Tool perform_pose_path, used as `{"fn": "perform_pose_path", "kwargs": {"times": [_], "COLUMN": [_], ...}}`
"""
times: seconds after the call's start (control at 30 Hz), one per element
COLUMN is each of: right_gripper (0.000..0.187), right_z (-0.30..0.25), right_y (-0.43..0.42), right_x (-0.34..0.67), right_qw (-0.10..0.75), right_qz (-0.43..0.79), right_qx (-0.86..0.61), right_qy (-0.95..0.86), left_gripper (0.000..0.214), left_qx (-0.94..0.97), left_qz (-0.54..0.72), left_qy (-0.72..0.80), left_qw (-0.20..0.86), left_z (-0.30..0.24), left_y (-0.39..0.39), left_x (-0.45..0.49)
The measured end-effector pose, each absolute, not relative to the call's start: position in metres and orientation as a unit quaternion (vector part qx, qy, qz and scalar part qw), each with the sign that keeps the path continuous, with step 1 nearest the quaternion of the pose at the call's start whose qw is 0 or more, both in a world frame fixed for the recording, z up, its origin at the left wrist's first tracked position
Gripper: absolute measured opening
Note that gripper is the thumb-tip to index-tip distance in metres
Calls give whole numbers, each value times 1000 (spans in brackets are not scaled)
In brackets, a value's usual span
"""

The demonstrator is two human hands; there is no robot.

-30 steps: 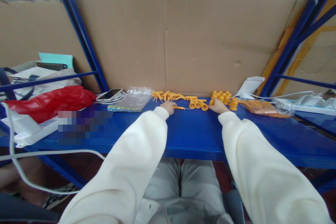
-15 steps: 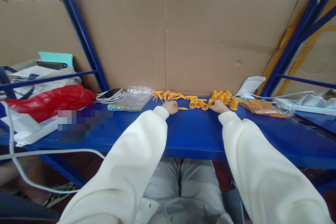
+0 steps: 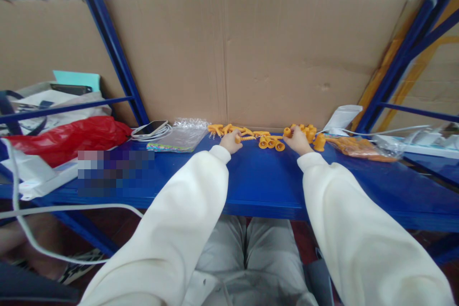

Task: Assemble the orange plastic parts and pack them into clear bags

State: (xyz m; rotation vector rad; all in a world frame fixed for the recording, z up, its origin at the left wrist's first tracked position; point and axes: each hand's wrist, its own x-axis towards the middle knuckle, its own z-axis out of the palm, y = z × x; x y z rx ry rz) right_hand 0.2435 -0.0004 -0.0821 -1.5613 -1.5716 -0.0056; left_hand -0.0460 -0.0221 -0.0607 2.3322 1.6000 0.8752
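Small orange plastic parts lie in a row at the back of the blue shelf (image 3: 265, 181). My left hand (image 3: 229, 141) is closed on an orange threaded rod (image 3: 245, 138), lifted a little off the shelf. My right hand (image 3: 296, 139) is closed on a small orange cylinder piece (image 3: 287, 132), also raised. Between my hands sit three orange bell-shaped pieces (image 3: 271, 143). A cluster of orange caps (image 3: 307, 132) lies just behind my right hand. More orange T-shaped pieces (image 3: 224, 129) lie behind my left hand.
A cardboard sheet (image 3: 251, 57) walls the back. At left are a clear plastic bag (image 3: 181, 136), a phone with white cable (image 3: 150, 129) and a red bag (image 3: 68, 138). At right lies a bag of orange parts (image 3: 362, 147) and white packets (image 3: 342, 117). Blue rack posts (image 3: 107, 43) flank the space.
Both hands have lifted slightly off the shelf: the left brought the threaded rod up, the right raised the orange cylinder piece.
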Motion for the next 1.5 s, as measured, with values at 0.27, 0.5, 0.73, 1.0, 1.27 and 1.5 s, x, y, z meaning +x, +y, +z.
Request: {"fn": "perform_pose_path", "kwargs": {"times": [0.27,0.5,0.73,1.0,1.27,1.5], "right_gripper": [23,29,34,36,38,38], "right_z": [-79,-80,-80,-73,-74,-73], "right_y": [-3,-1,-3,-10,-10,-11], "right_x": [231,228,226,220,218,219], "right_qw": [423,416,421,418,430,419], "right_qz": [-19,-30,-27,-15,-6,-15], "right_qx": [-540,-497,-458,-468,-449,-468], "right_qy": [-727,-761,-782,-779,-783,-778], "left_gripper": [40,37,41,39,40,37], "left_qx": [751,752,767,769,772,772], "left_qz": [307,331,357,355,357,367], "left_qy": [561,556,525,528,522,516], "left_qw": [160,125,94,65,67,59], "left_z": [-59,-58,-62,-64,-63,-63], "left_y": [-28,-26,-18,-16,-18,-17], "left_x": [-43,-44,-47,-46,-45,-44]}}
